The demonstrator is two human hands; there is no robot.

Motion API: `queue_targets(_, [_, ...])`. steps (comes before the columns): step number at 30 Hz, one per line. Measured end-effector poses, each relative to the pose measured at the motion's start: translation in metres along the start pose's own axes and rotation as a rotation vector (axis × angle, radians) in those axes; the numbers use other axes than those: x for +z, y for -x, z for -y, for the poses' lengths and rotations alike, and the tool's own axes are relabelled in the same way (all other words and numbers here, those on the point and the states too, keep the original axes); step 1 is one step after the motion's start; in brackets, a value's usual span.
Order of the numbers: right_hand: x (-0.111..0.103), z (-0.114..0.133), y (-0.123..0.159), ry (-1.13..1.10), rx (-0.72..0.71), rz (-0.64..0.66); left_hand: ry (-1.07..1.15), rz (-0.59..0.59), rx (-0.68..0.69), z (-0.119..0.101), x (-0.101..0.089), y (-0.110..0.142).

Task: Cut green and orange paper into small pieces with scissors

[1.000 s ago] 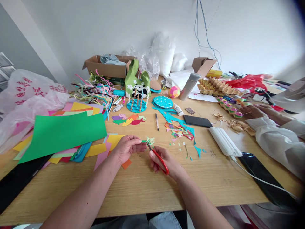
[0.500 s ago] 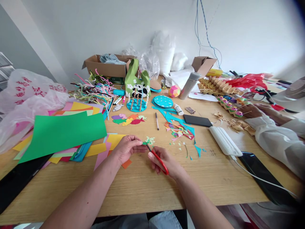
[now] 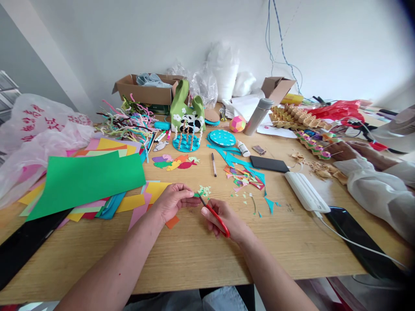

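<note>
Between thumb and fingers, my left hand [image 3: 177, 201] pinches a small piece of green paper [image 3: 196, 195], mostly hidden by the fingertips. My right hand [image 3: 223, 218] grips red-handled scissors [image 3: 218, 217], their dark blades pointing up and left at the green paper. Just beyond the blades lies a little heap of pale green paper snippets [image 3: 204, 191]. Several coloured paper fish [image 3: 175, 162] lie farther back on the wooden table, with a pen [image 3: 213, 165] to their right.
Coloured paper sheets [image 3: 94, 179] are stacked at left. Mixed scraps [image 3: 244, 177], a glue bottle [image 3: 243, 148], a white power strip [image 3: 306, 192] and a phone [image 3: 359, 239] lie to the right. Another person's hands [image 3: 363, 153] work at far right. A panda bag [image 3: 187, 112] stands behind.
Almost nothing differs. Both hands, the scissors and the green paper stay in nearly the same place, with only a slight shift at the blades.
</note>
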State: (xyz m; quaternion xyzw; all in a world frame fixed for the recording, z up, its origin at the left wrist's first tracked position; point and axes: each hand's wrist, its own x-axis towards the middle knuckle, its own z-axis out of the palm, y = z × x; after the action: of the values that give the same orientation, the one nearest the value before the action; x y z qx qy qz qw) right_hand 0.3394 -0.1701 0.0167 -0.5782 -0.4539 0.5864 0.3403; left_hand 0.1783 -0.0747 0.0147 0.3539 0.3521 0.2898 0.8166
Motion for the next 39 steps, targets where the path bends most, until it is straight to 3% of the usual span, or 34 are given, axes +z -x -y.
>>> queue_targets(39, [0.0016,-0.0010,-0.0008,0.008,0.019,-0.038,0.001,0.005,-0.001,0.0010,-0.0002,0.0006])
